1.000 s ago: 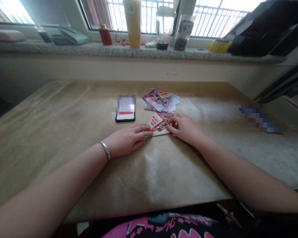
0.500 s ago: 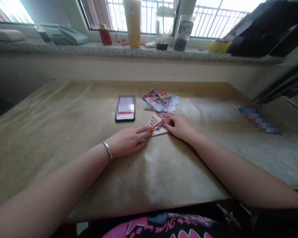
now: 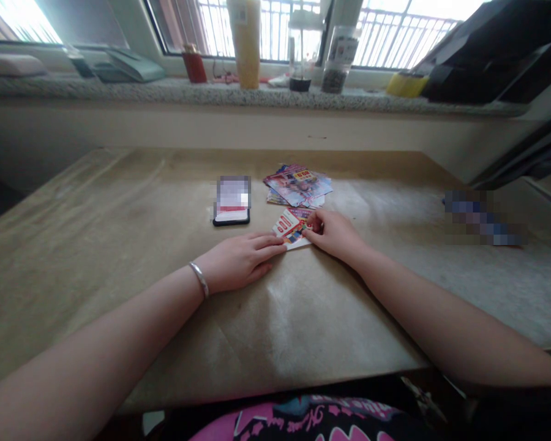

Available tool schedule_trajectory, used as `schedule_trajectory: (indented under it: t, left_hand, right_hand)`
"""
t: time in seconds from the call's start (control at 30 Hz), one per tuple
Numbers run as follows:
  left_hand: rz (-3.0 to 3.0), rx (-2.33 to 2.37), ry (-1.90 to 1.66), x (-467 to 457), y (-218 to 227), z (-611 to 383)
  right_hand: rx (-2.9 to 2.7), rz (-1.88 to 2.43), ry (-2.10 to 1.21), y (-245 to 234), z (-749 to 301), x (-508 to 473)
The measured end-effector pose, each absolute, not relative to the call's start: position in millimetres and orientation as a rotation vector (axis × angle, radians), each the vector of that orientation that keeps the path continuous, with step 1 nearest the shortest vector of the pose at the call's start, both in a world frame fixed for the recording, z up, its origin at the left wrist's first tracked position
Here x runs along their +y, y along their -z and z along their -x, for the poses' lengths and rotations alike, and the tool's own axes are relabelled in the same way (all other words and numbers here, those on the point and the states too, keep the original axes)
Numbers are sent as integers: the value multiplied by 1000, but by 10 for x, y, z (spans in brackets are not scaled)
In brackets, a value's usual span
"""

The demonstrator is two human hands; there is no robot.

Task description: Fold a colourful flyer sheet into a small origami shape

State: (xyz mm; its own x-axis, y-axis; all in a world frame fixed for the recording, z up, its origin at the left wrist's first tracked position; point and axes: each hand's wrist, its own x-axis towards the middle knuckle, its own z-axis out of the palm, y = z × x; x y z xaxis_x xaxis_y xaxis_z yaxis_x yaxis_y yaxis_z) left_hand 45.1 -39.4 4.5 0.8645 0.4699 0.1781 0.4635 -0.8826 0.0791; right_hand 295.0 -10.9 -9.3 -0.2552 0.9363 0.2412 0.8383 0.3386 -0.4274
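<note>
A small colourful printed leaflet (image 3: 290, 228) lies on the paper-covered table (image 3: 119, 245). My left hand (image 3: 239, 260) rests flat beside it, fingers stretched out and pressing its left edge. From the right, my right hand (image 3: 333, 234) has its fingers curled in a pinch on the leaflet's right part. A silver bangle (image 3: 198, 278) sits on my left wrist. Just beyond lies a stack of similar leaflets (image 3: 298, 184).
A phone (image 3: 232, 201) lies face up left of the stack. A blurred flat item (image 3: 482, 217) is at the table's right. The window sill (image 3: 211, 93) holds a yellow bottle (image 3: 246, 43), jars, a red cup and a dark case.
My right hand's fingers have shifted slightly left over the leaflet and pinched in. My left hand has barely moved, still pressing the leaflet's edge.
</note>
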Motion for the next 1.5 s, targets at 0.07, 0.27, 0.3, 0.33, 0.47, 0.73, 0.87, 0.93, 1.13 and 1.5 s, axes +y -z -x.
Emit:
schedule_trajectory:
  t: [0.07,0.27,0.3,0.33,0.47,0.73,0.87,0.93,1.13,1.5]
  left_hand:
    - [-3008,735,-306,-395,-41,-453]
    - [-3025,737,-303,-410,-29,-458]
    - [-3023,741,-295,-412,-29,-459]
    - [-3019,744,-290,-414,-29,-460]
    - [-2996,747,-298,-421,-34,-461]
    - [-2824,754,-281,-382,-78,-381]
    - [-2839,652,-393,-332,-76,-285]
    - [-2858,633,-432,-310,-70,-239]
    - [-2875,644,-440,-292,-70,-196]
    - [-3011,703,-318,-358,-114,-221]
  right_hand:
    - [-2167,1451,-278,115,-2966,-113]
    - [-2423,966,-130,46,-2992,-208]
    - [-2447,899,-129,30,-2988,-226]
    - [-2476,846,-141,19,-2983,-241]
    - [-2528,775,-133,41,-2966,-245]
    - [-2531,801,-83,66,-2964,-217]
    - [-2536,806,-89,61,-2964,-221]
    - [-2533,805,-88,68,-2965,-221]
    - [-2522,793,-65,76,-2966,-218]
    - [-2579,807,139,41,-2943,-245]
